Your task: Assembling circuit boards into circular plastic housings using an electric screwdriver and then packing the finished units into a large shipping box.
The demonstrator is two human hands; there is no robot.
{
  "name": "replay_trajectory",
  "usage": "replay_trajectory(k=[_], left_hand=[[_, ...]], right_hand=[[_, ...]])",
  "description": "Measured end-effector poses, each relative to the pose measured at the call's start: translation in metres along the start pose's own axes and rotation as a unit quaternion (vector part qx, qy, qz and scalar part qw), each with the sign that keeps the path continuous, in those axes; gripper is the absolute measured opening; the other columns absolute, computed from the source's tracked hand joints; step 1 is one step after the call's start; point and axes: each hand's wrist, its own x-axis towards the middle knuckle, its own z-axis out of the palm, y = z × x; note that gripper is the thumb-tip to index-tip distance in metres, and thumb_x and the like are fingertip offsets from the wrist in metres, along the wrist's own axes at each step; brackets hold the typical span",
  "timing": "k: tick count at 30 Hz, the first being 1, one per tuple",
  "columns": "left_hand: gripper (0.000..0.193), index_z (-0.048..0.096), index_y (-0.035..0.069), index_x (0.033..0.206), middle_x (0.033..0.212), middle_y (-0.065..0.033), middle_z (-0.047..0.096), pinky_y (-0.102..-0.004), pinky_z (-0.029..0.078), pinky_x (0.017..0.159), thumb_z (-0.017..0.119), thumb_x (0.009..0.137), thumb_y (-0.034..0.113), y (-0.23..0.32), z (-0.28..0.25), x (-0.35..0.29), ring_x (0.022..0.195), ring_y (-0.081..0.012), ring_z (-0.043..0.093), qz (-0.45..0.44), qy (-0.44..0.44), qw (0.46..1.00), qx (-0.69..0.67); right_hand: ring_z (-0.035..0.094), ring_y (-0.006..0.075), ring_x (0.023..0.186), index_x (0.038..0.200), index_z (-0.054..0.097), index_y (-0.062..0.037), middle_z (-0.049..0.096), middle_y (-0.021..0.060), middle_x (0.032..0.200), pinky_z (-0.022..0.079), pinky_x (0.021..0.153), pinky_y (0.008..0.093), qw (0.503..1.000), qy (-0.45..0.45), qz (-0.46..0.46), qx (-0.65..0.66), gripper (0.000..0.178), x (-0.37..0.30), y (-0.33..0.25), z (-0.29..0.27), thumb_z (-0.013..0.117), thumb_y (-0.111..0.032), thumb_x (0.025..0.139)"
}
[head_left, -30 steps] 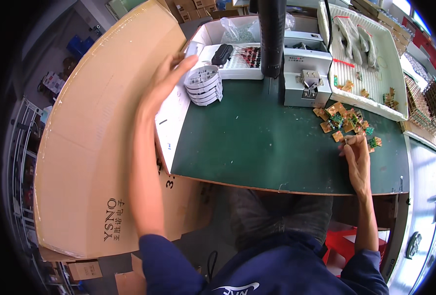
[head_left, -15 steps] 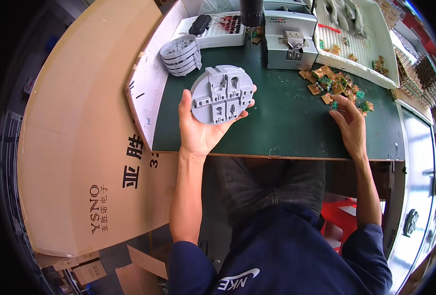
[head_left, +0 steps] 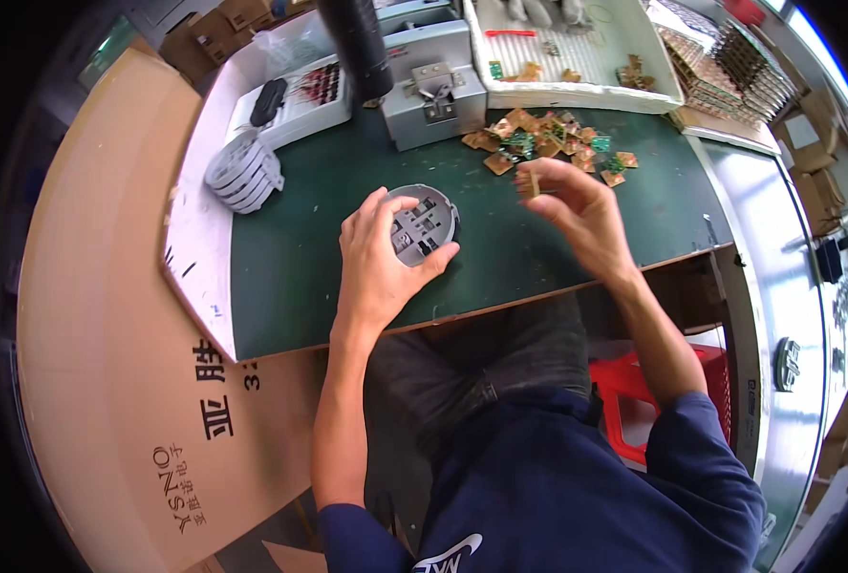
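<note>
A round grey plastic fixture (head_left: pixel 426 227) with several rectangular slots lies at the middle of the green bench top. My left hand (head_left: pixel 378 258) grips it from the left, fingers over its far left rim and thumb at its near edge. Between thumb and forefinger of my right hand (head_left: pixel 581 212), a small copper-coloured circuit board (head_left: pixel 529 183) is pinched, seen nearly edge-on. It is held to the right of the fixture, at the near side of a loose pile of small circuit boards (head_left: pixel 548 134) in copper and green.
Stacked grey round fixtures (head_left: pixel 242 175) stand at the left, near a white tray (head_left: pixel 319 119) of red and black wires. A grey metal machine (head_left: pixel 433 81) and a black cylinder (head_left: pixel 355 48) stand at the back. A white foam tray (head_left: pixel 615 91) sits back right; a large cardboard box (head_left: pixel 108 286) stands left.
My left hand has turned over and lowered the fixture from mid-air to the bench. My right hand has drawn back from the pile with a circuit board. The view has shifted right.
</note>
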Motion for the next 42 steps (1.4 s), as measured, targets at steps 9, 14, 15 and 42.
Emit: replay_trajectory(k=[9, 14, 15, 42], left_hand=[[0.055, 0.062, 0.004, 0.13, 0.13, -0.0203, 0.062, -0.0394, 0.049, 0.098, 0.079, 0.088, 0.036, 0.047, 0.005, 0.001, 0.12, -0.0291, 0.06, -0.021, -0.03, 0.95, -0.311], [0.044, 0.064, -0.001, 0.126, 0.112, -0.0085, 0.069, -0.0279, 0.053, 0.087, 0.074, 0.096, 0.03, 0.057, 0.004, -0.008, 0.098, -0.0135, 0.065, -0.158, -0.041, 0.849, -0.502], [0.043, 0.064, -0.002, 0.126, 0.112, -0.0071, 0.069, -0.0266, 0.053, 0.086, 0.073, 0.097, 0.029, 0.06, 0.002, -0.009, 0.096, -0.0119, 0.065, -0.171, -0.063, 0.821, -0.54], [0.01, 0.071, 0.0, 0.096, 0.101, -0.0093, 0.074, -0.0295, 0.058, 0.077, 0.076, 0.088, 0.003, 0.062, 0.011, -0.012, 0.084, -0.0169, 0.072, 0.001, 0.095, 0.952, -0.29]], right_hand=[[0.063, 0.0155, 0.106, 0.128, 0.064, -0.0007, 0.064, 0.0046, 0.114, 0.052, 0.097, 0.0327, 0.997, -0.061, -0.017, 0.047, 0.037, -0.011, -0.008, 0.024, 0.072, -0.008, 0.092], [0.064, 0.016, 0.108, 0.127, 0.066, -0.001, 0.064, 0.0073, 0.117, 0.052, 0.097, 0.0322, 0.995, -0.051, -0.06, 0.058, 0.035, -0.009, -0.004, 0.035, 0.071, -0.002, 0.092], [0.064, 0.016, 0.108, 0.127, 0.066, -0.001, 0.064, 0.0073, 0.117, 0.052, 0.097, 0.0322, 0.995, -0.054, -0.059, 0.058, 0.035, -0.009, -0.004, 0.037, 0.071, -0.002, 0.092], [0.065, 0.0214, 0.117, 0.128, 0.063, -0.004, 0.068, 0.0108, 0.123, 0.052, 0.105, 0.0395, 0.955, -0.1, 0.106, 0.257, 0.041, -0.009, -0.004, 0.035, 0.076, -0.009, 0.09]])
